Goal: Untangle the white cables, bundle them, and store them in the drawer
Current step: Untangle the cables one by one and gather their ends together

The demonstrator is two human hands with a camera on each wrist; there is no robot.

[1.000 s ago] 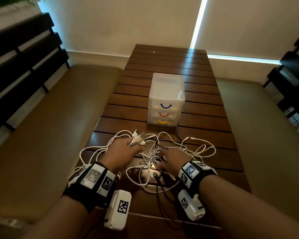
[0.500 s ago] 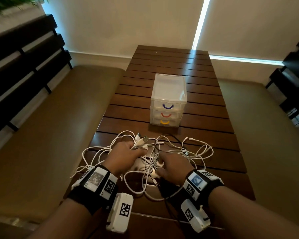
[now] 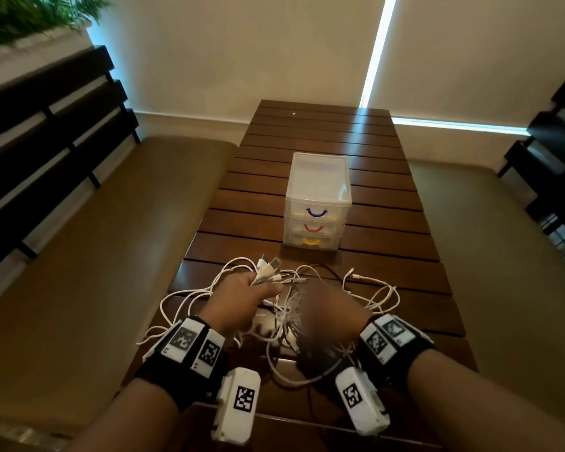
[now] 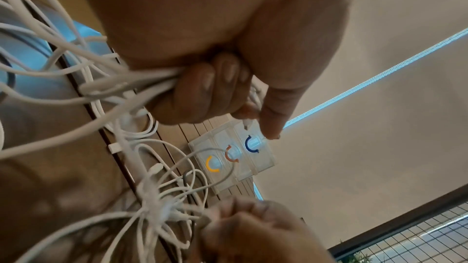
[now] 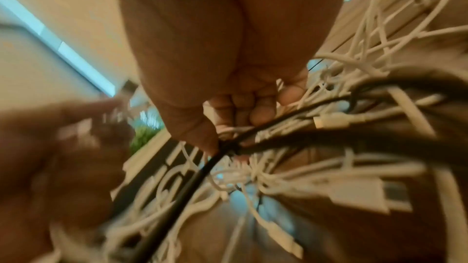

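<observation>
A tangle of white cables (image 3: 284, 316) lies on the near end of the dark slatted wooden table (image 3: 323, 141). My left hand (image 3: 258, 285) grips a bunch of cable ends; their plugs (image 3: 269, 267) stick out past the knuckles. The left wrist view shows its fingers (image 4: 215, 91) curled round the strands. My right hand (image 3: 327, 318), blurred, sits in the middle of the tangle. In the right wrist view its fingers (image 5: 253, 111) curl round white strands, and a black cable (image 5: 197, 175) crosses the thumb. Beyond stands a clear three-drawer unit (image 3: 317, 203) with blue, red and yellow handles, all drawers closed.
A thin black cable (image 3: 327, 272) runs through the white ones. Padded benches flank the table on the left (image 3: 95, 256) and right (image 3: 503, 256), with dark slatted backrests (image 3: 46, 125). The table's far half beyond the drawer unit is bare wood.
My right hand has drawn slightly toward me inside the tangle and is now blurred by motion. The left hand keeps its grip on the plug ends, almost in place.
</observation>
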